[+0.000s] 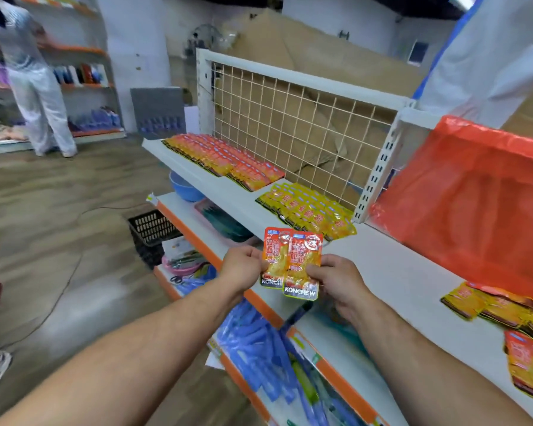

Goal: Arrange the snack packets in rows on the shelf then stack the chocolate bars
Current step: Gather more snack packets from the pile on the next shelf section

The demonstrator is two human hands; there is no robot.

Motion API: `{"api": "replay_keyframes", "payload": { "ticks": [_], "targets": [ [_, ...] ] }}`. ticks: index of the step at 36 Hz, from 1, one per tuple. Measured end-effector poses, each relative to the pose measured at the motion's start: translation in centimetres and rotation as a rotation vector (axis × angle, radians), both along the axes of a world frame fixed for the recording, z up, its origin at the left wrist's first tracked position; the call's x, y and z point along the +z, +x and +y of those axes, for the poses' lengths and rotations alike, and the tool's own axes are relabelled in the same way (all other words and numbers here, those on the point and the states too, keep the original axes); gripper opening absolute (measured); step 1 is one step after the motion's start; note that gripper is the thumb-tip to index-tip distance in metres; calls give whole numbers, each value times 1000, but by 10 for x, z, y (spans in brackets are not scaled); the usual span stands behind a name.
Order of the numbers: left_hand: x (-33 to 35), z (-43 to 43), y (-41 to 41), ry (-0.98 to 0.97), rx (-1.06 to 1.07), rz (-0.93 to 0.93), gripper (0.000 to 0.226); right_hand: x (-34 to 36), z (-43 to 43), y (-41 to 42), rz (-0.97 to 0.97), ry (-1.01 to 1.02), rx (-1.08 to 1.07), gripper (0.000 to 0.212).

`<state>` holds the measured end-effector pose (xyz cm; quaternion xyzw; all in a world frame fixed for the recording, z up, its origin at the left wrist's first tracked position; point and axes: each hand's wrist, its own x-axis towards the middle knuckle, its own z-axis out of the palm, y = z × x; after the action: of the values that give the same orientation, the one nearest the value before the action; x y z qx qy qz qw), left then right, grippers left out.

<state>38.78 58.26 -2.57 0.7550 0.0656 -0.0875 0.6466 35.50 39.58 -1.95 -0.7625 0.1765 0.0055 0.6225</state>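
Two orange KONCHEW snack packets [293,262] are held upright and overlapping in front of the white top shelf [391,272]. My left hand [243,267] pinches the left packet's edge, and my right hand [336,279] pinches the right packet's lower part. On the shelf, orange packets [222,156] lie in neat rows at the far left. Yellow packets [308,210] lie in rows next to them. Loose yellow and orange packets [505,309] lie scattered at the right end. No chocolate bars are in view.
A red plastic bag [474,204] sits on the shelf at the right. A wire grid back panel [290,118] stands behind the shelf. Lower shelves hold blue items [259,348] and a blue bowl [182,189]. A black basket [151,232] stands on the floor. Another person [34,72] stands far left.
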Motion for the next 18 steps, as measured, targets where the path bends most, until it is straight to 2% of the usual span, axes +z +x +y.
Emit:
{"api": "replay_keyframes", "payload": {
  "ticks": [3, 6, 11, 14, 18],
  "targets": [
    [2, 31, 23, 8, 3, -9, 3, 1, 27, 25, 2, -6, -3, 4],
    [4, 57, 43, 4, 22, -26, 4, 0, 50, 48, -3, -16, 12, 6],
    [0, 87, 72, -4, 34, -19, 28, -3, 84, 81, 9, 7, 32, 3],
    [-6, 98, 90, -4, 61, -8, 23, -5, 96, 101, 11, -17, 51, 7],
    [-14, 107, 117, 10, 84, 12, 23, -8, 106, 130, 14, -15, 69, 2]
  ]
}}
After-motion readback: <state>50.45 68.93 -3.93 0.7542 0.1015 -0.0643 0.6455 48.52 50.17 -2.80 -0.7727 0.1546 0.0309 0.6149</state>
